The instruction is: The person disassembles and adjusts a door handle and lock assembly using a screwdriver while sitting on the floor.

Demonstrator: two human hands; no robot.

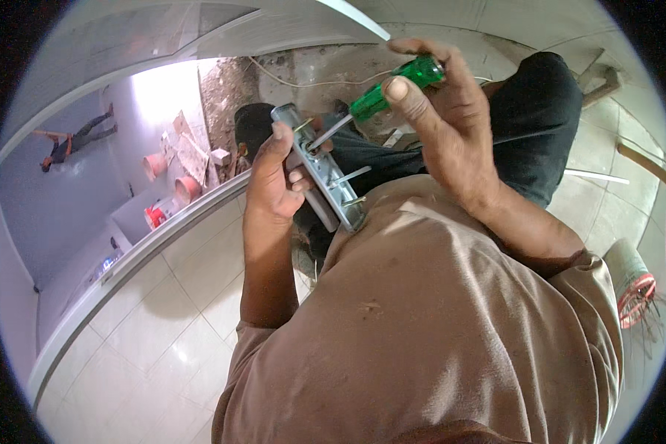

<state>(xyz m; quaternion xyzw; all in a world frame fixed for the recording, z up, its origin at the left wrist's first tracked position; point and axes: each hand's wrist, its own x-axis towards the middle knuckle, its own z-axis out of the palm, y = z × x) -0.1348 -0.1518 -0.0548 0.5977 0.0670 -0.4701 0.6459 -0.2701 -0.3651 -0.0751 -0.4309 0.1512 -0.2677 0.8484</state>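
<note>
My left hand [271, 177] is closed around a silver door handle plate [323, 175], which tilts above my lap with its hollow back side up. A metal spindle [350, 176] and brass-coloured posts [354, 200] stick out of that back. In my right hand [455, 126] is a screwdriver [397, 88] with a see-through green handle, gripped between thumb and fingers. Its shaft slants down to the left, and the tip meets the plate near its upper part, at a round fitting. The exact contact at the tip is too small to tell.
A white-framed panel or opening [144, 257] curves along the left; beyond it are terracotta pots [188, 189], rubble and another person [78, 140]. Pale tiles [177, 325] cover the floor. A bucket-like container [630, 285] lies at right, near a thin white strip [598, 177].
</note>
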